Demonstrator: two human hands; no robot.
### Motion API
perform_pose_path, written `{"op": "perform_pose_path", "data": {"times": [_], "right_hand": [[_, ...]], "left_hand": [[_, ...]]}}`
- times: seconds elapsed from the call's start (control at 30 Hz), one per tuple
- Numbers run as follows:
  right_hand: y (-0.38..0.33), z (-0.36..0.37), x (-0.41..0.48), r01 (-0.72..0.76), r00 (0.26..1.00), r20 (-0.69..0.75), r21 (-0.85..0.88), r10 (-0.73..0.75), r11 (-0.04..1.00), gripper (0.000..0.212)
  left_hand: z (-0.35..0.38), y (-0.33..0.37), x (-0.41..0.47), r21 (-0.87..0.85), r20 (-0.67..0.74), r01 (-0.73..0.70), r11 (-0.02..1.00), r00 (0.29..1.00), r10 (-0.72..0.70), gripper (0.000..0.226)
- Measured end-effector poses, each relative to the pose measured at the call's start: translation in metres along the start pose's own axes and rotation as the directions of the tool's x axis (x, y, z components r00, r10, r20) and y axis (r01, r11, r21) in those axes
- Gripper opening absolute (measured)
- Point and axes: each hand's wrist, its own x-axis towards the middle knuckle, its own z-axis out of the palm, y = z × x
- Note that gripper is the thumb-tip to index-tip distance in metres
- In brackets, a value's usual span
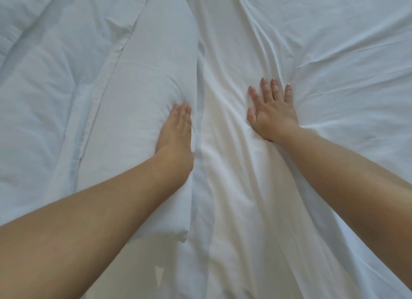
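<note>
Two hands lie apart on the bed (356, 42), flat with straight fingers: the left hand (177, 129) on the right edge of the pillow (153, 75), the right hand (273, 113) spread on the wrinkled sheet (234, 187) beside it.

Single head view: a wide-angle camera worn on the person's head, facing forward and steeply down onto a bed. Close range. Both forearms enter from the bottom corners, with the left hand (178, 129) just left of centre and the right hand (272, 113) right of centre. The white sheet (312, 42) fills most of the frame.
</note>
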Motion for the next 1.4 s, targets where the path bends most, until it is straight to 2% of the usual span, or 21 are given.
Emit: {"op": "perform_pose_path", "data": {"times": [0.3, 0.4, 0.83, 0.97, 1.17, 1.27, 1.4], "right_hand": [[-0.002, -0.002, -0.01, 0.02, 1.0, -0.004, 0.022, -0.02, 1.0, 0.064], [-0.003, -0.002, -0.014, 0.022, 1.0, -0.008, 0.03, -0.022, 0.999, 0.063], [0.003, 0.001, -0.016, 0.043, 0.999, -0.001, 0.059, -0.043, 0.997, 0.063], [0.004, 0.0, -0.016, 0.035, 0.999, 0.039, 0.036, -0.036, 0.999, 0.064], [-0.003, -0.006, -0.016, 0.027, 0.997, 0.075, -0.043, -0.024, 0.999, 0.064], [-0.01, -0.009, -0.033, 0.02, 0.997, 0.08, -0.019, -0.018, 1.0, 0.064], [-0.012, -0.003, -0.079, 0.083, 0.99, 0.114, -0.051, -0.077, 0.995, 0.064]], "left_hand": [[0.01, 0.01, -0.033, -0.017, -0.009, -0.047, 0.999, 0.999, 0.047, 0.078], [0.014, 0.016, -0.047, 0.036, -0.023, -0.067, 0.997, 0.997, 0.068, 0.078], [0.028, 0.023, -0.081, -0.032, -0.095, -0.134, 0.99, 0.987, 0.13, 0.081], [0.02, 0.027, -0.102, -0.175, -0.128, -0.114, 0.978, 0.987, 0.092, 0.079], [0.031, 0.049, -0.166, -0.363, -0.12, 0.013, 0.932, 0.991, -0.06, 0.078], [0.032, 0.063, -0.18, -0.488, -0.092, 0.07, 0.87, 0.987, -0.132, 0.081], [0.031, 0.086, -0.19, -0.62, -0.071, 0.096, 0.778, 0.982, -0.178, 0.083]]}}
